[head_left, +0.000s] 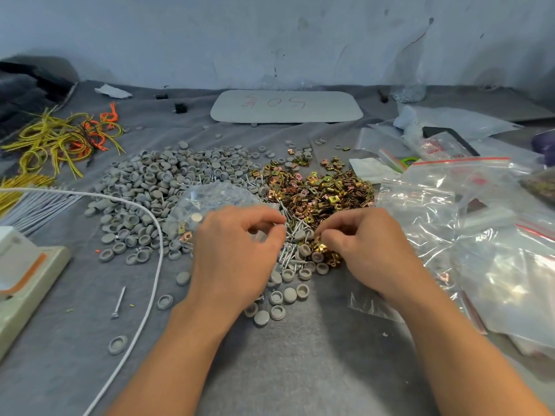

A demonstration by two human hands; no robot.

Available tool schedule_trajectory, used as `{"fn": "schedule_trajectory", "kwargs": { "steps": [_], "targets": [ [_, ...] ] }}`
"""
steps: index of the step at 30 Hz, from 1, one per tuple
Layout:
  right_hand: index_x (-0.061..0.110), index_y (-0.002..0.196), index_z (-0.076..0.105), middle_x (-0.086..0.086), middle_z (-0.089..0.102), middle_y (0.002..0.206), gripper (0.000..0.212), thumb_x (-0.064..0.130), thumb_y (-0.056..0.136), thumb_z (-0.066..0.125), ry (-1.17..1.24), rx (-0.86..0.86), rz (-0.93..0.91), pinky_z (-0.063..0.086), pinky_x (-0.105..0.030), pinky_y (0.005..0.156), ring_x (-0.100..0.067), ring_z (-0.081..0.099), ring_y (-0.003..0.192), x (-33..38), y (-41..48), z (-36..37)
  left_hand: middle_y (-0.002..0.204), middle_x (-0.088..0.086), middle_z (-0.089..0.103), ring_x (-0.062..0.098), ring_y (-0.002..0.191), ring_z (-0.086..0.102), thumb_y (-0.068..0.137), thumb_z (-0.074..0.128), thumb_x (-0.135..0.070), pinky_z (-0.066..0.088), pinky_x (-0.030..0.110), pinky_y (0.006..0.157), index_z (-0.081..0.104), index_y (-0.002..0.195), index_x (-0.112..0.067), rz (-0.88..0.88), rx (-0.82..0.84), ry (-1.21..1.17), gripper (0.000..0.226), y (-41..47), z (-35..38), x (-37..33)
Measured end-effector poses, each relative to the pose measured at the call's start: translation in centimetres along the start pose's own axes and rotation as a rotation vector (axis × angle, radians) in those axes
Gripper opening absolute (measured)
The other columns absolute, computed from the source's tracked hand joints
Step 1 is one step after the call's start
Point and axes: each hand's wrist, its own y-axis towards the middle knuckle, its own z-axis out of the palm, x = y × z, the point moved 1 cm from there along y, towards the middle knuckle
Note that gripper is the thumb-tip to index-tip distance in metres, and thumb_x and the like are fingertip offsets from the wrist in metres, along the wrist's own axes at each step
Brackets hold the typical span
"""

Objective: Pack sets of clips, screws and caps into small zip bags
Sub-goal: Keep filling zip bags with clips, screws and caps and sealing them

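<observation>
A clear small zip bag lies on the grey cloth-covered table, just in front of the heaps and partly under the left hand. Its film is crinkled and shiny. Through it show silver screws, a pale round cap and a few gold clips near its lower left corner. The left hand rests on the bag with the fingers curled, and the thumb and forefinger pinch the film at the bag's right edge.

The right hand is curled too, and its fingertips pinch a clip at the near edge of the heap of gold and copper-toned square metal clips. To the left of that heap spreads a wide heap of grey round plastic caps, some dome up and some hollow side up. Between the hands lie silver pointed screws, mixed with loose caps.

A stack of empty clear zip bags with red seal strips sits on the right. A white cord curves across the caps on the left. Beyond it lie yellow and orange wire ties. One lone screw lies apart near the cord. A white rounded board with red writing lies by the wall.
</observation>
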Motion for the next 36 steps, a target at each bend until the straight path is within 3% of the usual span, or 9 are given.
{"fn": "schedule_trajectory", "kwargs": {
  "steps": [2, 4, 7, 10, 15, 21, 27, 33, 36],
  "targets": [
    [0.024, 0.081, 0.08, 0.013, 0.068, 0.057, 0.015, 0.016, 0.092, 0.074, 0.28, -0.038, 0.072, 0.038, -0.015, 0.043, 0.0, 0.051, 0.042, 0.1, -0.2, -0.1, 0.089, -0.036, 0.068, -0.001, 0.084, 0.066, 0.079, 0.082, -0.034, 0.057, 0.033, 0.082, 0.076, 0.096, -0.047, 0.031, 0.061, -0.044, 0.022, -0.2, 0.2, -0.3],
    [0.017, 0.086, 0.078, 0.0, 0.076, 0.068, 0.012, 0.009, 0.093, 0.072, 0.505, 0.037, 0.117, 0.04, -0.016, 0.043, -0.009, 0.055, 0.048, 0.7, -0.6, -0.1, 0.091, -0.037, 0.069, -0.006, 0.09, 0.068, 0.078, 0.085, -0.034, 0.056, 0.026, 0.084, 0.076, 0.099, -0.05, 0.018, 0.121, -0.115, 0.029, -0.3, 0.3, -0.4],
    [0.01, 0.085, 0.078, -0.013, 0.077, 0.077, 0.013, 0.002, 0.092, 0.072, 0.655, 0.18, 0.097, 0.043, -0.018, 0.044, -0.015, 0.063, 0.053, 1.2, -1.1, 0.0, 0.088, -0.034, 0.073, -0.011, 0.09, 0.069, 0.077, 0.089, -0.031, 0.055, 0.016, 0.082, 0.077, 0.1, -0.053, 0.003, 0.181, -0.224, 0.034, -0.3, 0.3, -0.4],
    [0.012, 0.083, 0.081, -0.015, 0.077, 0.076, 0.012, 0.001, 0.087, 0.077, 0.672, 0.184, 0.042, 0.046, -0.019, 0.047, -0.016, 0.069, 0.059, 1.1, -1.1, -0.2, 0.086, -0.028, 0.076, -0.01, 0.084, 0.071, 0.078, 0.088, -0.016, 0.05, 0.006, 0.071, 0.08, 0.095, -0.046, -0.02, 0.191, -0.357, 0.035, 0.0, 0.1, -0.3],
    [0.017, 0.081, 0.082, -0.011, 0.076, 0.071, 0.016, 0.005, 0.071, 0.084, 0.648, 0.152, -0.086, 0.05, -0.019, 0.054, -0.017, 0.071, 0.06, 1.4, -1.1, 0.2, 0.077, -0.02, 0.077, -0.004, 0.064, 0.064, 0.075, 0.089, -0.01, 0.043, 0.007, 0.058, 0.082, 0.084, -0.042, -0.061, 0.168, -0.444, 0.034, 0.3, -0.2, -0.4],
    [0.016, 0.09, 0.084, -0.014, 0.077, 0.077, 0.025, 0.005, 0.068, 0.08, 0.709, 0.264, -0.088, 0.055, -0.021, 0.066, -0.017, 0.073, 0.069, 1.9, -0.9, 0.6, 0.076, -0.018, 0.076, -0.005, 0.073, 0.067, 0.067, 0.094, -0.011, 0.043, 0.004, 0.068, 0.08, 0.079, -0.038, -0.038, 0.108, -0.459, 0.033, 0.4, -0.7, -0.2],
    [0.011, 0.096, 0.083, -0.012, 0.076, 0.085, 0.025, 0.014, 0.072, 0.082, 0.914, 0.516, 0.013, 0.056, -0.022, 0.065, -0.019, 0.073, 0.076, 2.1, -0.9, 0.4, 0.076, -0.013, 0.076, 0.004, 0.073, 0.07, 0.061, 0.098, -0.019, 0.046, 0.008, 0.069, 0.078, 0.075, -0.039, 0.024, -0.003, -0.493, 0.031, 0.2, -1.1, -0.1],
    [0.013, 0.086, 0.083, -0.01, 0.074, 0.079, 0.022, 0.025, 0.068, 0.088, 0.926, 0.423, 0.067, 0.054, -0.022, 0.063, -0.016, 0.067, 0.067, 2.4, -0.6, 0.6, 0.083, -0.015, 0.078, 0.01, 0.082, 0.074, 0.074, 0.087, -0.024, 0.055, 0.018, 0.073, 0.082, 0.085, -0.039, -0.032, 0.005, -0.529, 0.019, 0.2, -1.1, -0.4],
    [0.012, 0.079, 0.081, -0.01, 0.071, 0.075, 0.011, 0.022, 0.077, 0.077, 0.955, 0.315, 0.14, 0.051, -0.019, 0.056, -0.013, 0.06, 0.061, 2.5, -0.5, 1.1, 0.085, -0.03, 0.073, 0.004, 0.087, 0.07, 0.082, 0.077, -0.034, 0.051, 0.022, 0.082, 0.077, 0.097, -0.05, -0.033, -0.151, -0.267, 0.022, 0.2, -1.4, -0.2]
  ]
}}
